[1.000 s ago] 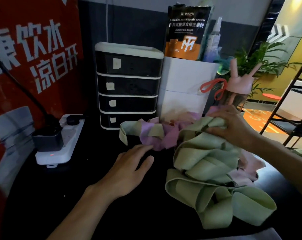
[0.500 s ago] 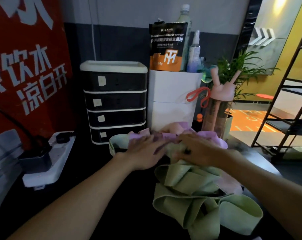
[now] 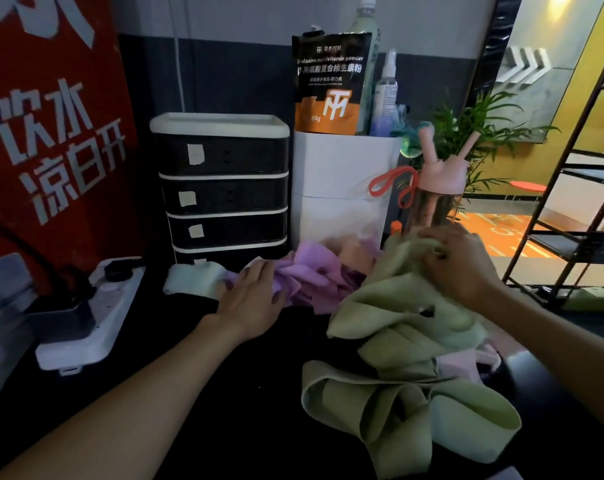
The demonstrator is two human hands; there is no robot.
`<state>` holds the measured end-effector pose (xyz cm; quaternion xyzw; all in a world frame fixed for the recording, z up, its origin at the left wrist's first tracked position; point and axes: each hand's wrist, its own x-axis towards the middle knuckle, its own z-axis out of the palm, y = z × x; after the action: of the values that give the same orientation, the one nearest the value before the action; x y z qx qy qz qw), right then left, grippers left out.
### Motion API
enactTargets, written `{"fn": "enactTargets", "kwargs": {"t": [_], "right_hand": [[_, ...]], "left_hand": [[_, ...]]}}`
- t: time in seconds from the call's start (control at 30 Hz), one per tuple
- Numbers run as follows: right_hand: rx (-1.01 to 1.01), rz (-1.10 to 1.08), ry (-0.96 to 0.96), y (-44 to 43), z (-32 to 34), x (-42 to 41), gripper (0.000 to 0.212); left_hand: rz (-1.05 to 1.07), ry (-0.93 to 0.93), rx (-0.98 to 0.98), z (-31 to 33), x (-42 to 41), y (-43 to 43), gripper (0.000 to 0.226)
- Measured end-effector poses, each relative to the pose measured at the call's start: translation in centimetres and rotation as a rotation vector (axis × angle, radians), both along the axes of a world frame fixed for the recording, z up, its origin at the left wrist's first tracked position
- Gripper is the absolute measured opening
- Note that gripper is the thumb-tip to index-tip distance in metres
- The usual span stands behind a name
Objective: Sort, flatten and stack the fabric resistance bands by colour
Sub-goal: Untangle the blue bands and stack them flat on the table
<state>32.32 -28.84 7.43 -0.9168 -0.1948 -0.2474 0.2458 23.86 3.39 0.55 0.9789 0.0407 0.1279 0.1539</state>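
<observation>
A tangled heap of green fabric bands [image 3: 408, 396] lies at the right of the black table [image 3: 196, 403]. My right hand [image 3: 456, 268] is closed on the top of that green heap, lifting a fold. Behind it sits a bunch of purple bands [image 3: 311, 271] with a peach-pink one among them. My left hand [image 3: 252, 299] rests flat on the left edge of the purple bunch, fingers apart. A pale green band end [image 3: 193, 280] sticks out to the left of that hand. Pale pink bands [image 3: 463, 363] show under the green heap at the right.
A black drawer unit [image 3: 221, 188] and a white box [image 3: 342, 188] holding a powder pouch [image 3: 330, 81] and spray bottle [image 3: 385, 95] stand at the back. A pink bottle [image 3: 439, 192] stands behind my right hand. A white power strip [image 3: 92, 320] lies at the left.
My hands have moved apart: the left slid left onto the purple bunch, the right moved right and lifted the green bands' top fold.
</observation>
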Motion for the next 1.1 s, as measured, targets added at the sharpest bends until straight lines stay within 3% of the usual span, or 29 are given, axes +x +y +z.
{"fn": "enactTargets", "kwargs": {"t": [0.07,0.2,0.27,0.33,0.4,0.47,0.57,0.7,0.83,0.97,1.1], "right_hand": [[-0.046,0.116,0.137,0.8,0.5,-0.8,0.039],[-0.309,0.105,0.402,2.1,1.3,-2.9,0.052],[-0.415,0.22,0.525,2.1,2.4,-4.0,0.057],[-0.562,0.332,0.715,1.7,2.9,-5.3,0.059],[-0.758,0.406,0.858,1.1,2.3,-5.8,0.091],[-0.92,0.445,0.869,0.9,1.3,-6.1,0.108],[-0.94,0.435,0.894,0.9,1.1,-6.8,0.109],[-0.872,0.404,0.796,1.1,0.7,-7.6,0.091],[-0.672,0.429,0.752,0.4,0.5,-7.9,0.085],[-0.516,0.471,0.88,-1.6,2.0,-8.5,0.099],[-0.741,0.491,0.877,-2.8,2.0,-9.8,0.123]], "left_hand": [[0.018,0.001,-0.009,0.4,-0.1,-0.2,0.052],[-0.01,0.042,-0.027,1.4,-0.5,-0.7,0.051],[-0.08,0.071,-0.012,1.6,-0.8,-0.6,0.04],[-0.163,0.146,-0.089,1.6,-1.5,-0.7,0.045],[-0.195,0.198,-0.098,1.2,-2.0,-1.2,0.06],[-0.205,0.221,0.008,0.8,-2.0,-1.6,0.076],[-0.197,0.3,0.026,0.6,-2.1,-2.4,0.088],[-0.202,0.243,-0.114,1.6,-3.0,-3.2,0.067],[-0.268,0.135,0.07,3.4,-4.5,-4.5,0.075],[-0.579,0.241,-0.091,5.7,-6.7,-7.7,0.088],[-0.642,0.434,-0.007,4.1,-7.7,-9.7,0.114]]}}
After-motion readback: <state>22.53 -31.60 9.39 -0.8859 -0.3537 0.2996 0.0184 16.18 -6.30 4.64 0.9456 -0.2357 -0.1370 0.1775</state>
